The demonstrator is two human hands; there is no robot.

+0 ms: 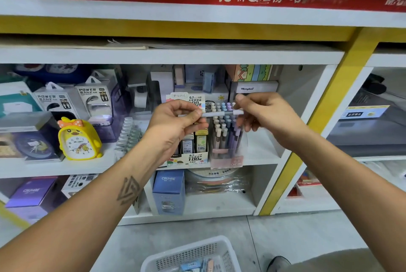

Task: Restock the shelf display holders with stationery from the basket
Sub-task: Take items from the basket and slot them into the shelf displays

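Note:
A pale lilac pen lies level in the air between both hands. My left hand pinches its left end with thumb and fingers. My right hand grips its right end. Right behind the pen stands a clear display holder packed with several upright pastel pens. To its left is a cardboard display box of pencil leads. A white plastic basket sits on the floor at the bottom of the view, with a few stationery packs inside.
A yellow duck alarm clock and power bank boxes fill the shelf on the left. Blue boxes stand on the lower shelf. A yellow post borders the bay at right. A shoe is next to the basket.

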